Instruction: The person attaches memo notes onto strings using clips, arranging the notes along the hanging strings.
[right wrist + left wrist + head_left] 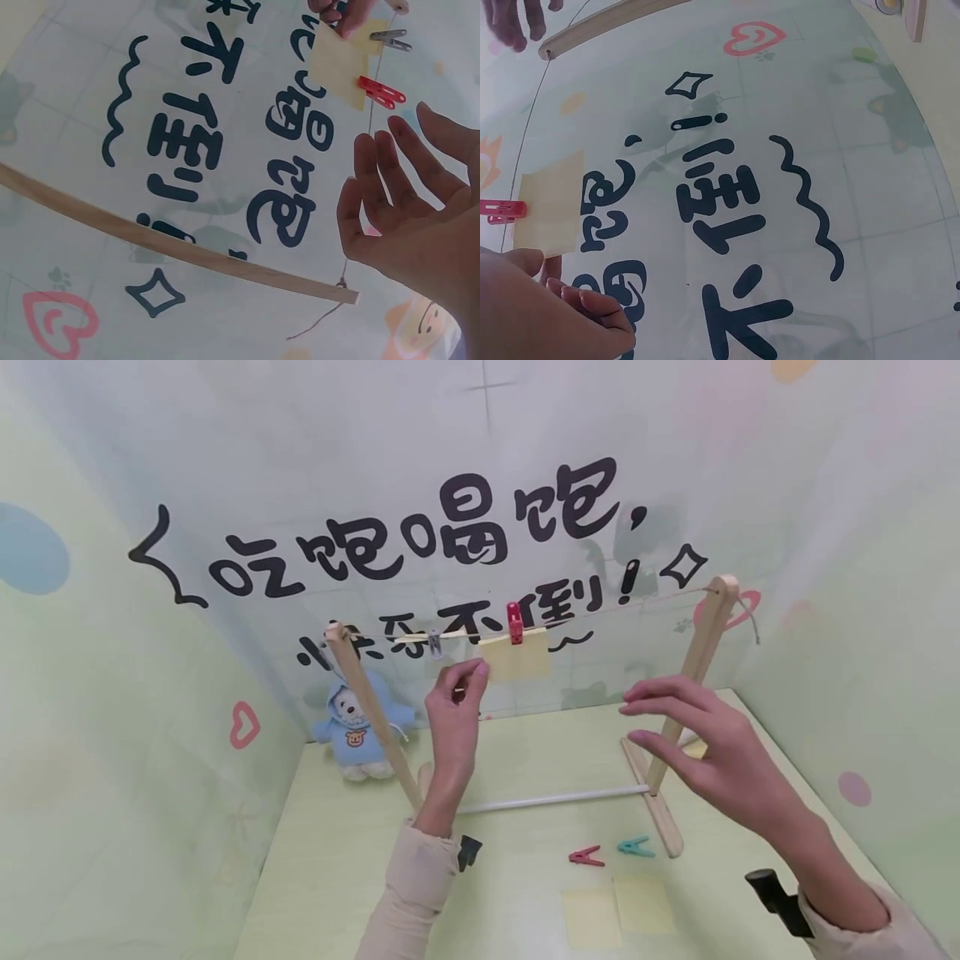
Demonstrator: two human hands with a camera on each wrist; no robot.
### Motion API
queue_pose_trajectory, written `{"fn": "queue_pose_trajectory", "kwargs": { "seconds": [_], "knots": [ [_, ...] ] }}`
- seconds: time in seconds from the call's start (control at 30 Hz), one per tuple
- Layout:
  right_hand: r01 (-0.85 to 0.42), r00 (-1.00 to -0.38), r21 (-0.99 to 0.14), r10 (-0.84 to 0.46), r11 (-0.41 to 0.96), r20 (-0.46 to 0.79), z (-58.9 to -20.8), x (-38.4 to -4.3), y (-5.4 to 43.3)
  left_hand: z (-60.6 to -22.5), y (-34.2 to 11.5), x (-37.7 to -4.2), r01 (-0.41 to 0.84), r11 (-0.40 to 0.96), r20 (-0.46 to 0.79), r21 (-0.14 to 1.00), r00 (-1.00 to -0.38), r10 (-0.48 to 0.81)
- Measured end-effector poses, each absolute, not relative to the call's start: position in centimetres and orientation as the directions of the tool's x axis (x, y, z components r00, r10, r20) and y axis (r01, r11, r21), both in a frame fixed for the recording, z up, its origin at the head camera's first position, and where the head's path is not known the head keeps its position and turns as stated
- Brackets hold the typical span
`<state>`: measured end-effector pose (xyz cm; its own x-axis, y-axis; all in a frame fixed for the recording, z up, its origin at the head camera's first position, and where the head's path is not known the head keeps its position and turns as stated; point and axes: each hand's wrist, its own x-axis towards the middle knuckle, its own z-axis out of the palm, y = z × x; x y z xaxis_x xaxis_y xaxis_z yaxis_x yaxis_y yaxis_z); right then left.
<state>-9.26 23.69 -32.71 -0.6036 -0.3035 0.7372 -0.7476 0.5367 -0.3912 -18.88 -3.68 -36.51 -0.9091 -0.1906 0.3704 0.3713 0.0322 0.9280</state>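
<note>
A pale yellow paper note (523,660) hangs from the string, held at its top edge by a red clothespin (514,625). My left hand (456,714) pinches the note's left edge between thumb and finger, as the left wrist view also shows. To its left, a grey clothespin (435,645) clips another yellow note, seen nearly edge-on in the head view. My right hand (708,747) hovers in the air by the right post, fingers relaxed and apart from the thumb, with nothing in its grasp. The right wrist view shows it beside the string, a short way from the red clothespin (382,93).
Two wooden posts (697,668) carry the string, joined low down by a white rod (555,799). On the table lie a red clothespin (587,856), a teal clothespin (636,847) and two yellow notes (643,903). A plush toy in blue (360,735) sits behind the left post.
</note>
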Motion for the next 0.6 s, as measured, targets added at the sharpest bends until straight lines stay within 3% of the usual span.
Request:
{"fn": "queue_pose_trajectory", "kwargs": {
  "seconds": [0.37,0.5,0.6],
  "knots": [
    [-0.696,-0.688,-0.445,-0.345,0.563,0.639,-38.0,-7.3,26.0,-38.5,-4.7,-18.6,0.333,0.069,0.34,0.94,-0.925,-0.17],
    [-0.683,-0.702,-0.45,-0.347,0.575,0.622,-39.7,-6.8,26.8,-41.3,-5.3,-17.9,0.302,0.109,0.314,0.947,-0.942,-0.116],
    [-0.667,-0.717,-0.457,-0.338,0.589,0.61,-41.1,-6.4,27.5,-44.9,-5.3,-16.5,0.222,0.156,0.225,0.963,-0.974,-0.004]
  ]
}}
